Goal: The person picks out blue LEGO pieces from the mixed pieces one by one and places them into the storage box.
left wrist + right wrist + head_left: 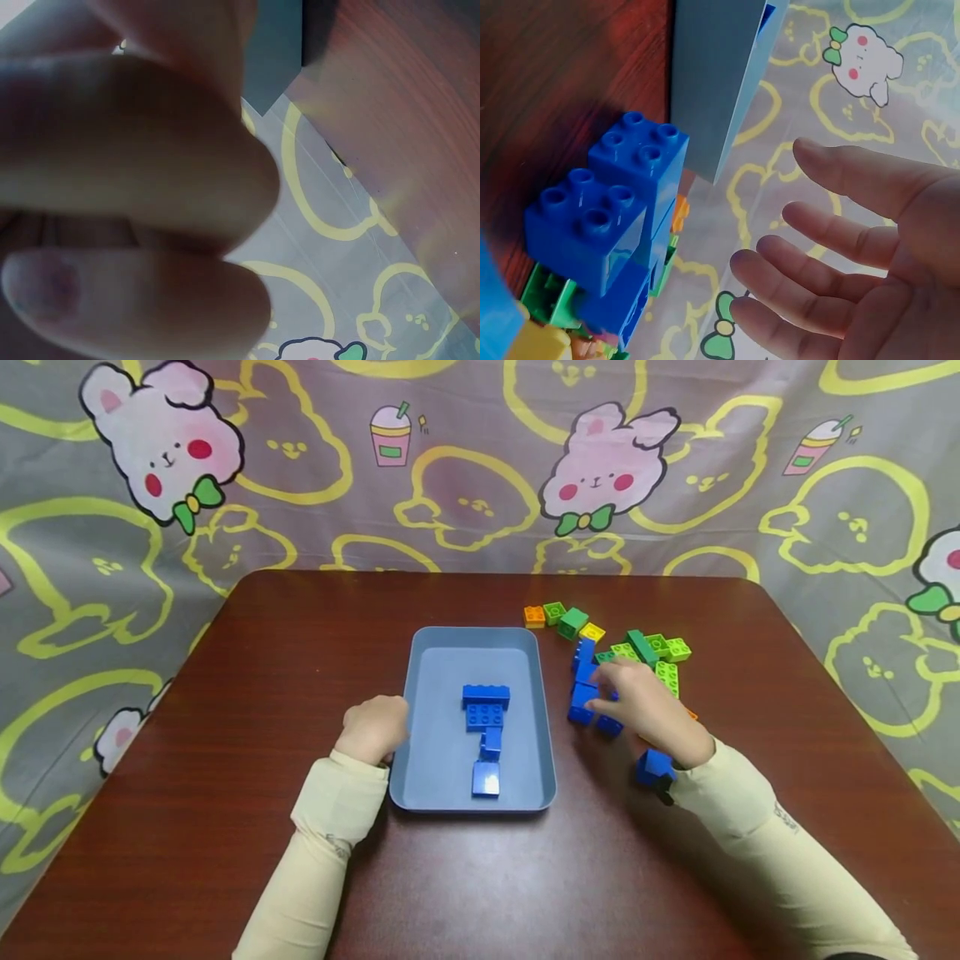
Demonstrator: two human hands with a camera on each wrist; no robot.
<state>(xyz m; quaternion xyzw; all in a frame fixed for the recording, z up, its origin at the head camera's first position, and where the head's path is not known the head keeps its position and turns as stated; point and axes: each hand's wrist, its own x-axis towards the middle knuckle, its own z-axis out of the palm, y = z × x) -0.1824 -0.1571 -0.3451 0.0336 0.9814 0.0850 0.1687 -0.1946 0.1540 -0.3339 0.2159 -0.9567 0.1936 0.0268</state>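
My left hand is curled into a fist at the left rim of a blue-grey tray; in the left wrist view its bent fingers hold nothing that shows. Inside the tray several blue toy bricks lie in a rough column. My right hand hovers over a group of blue bricks just right of the tray. The right wrist view shows its fingers spread and slightly bent, the palm bare, apart from a studded blue brick.
Green, lime, yellow and orange bricks are scattered behind and around my right hand. Another blue brick sits under my right wrist, with a small dark piece beside it. A patterned cloth hangs behind the brown table.
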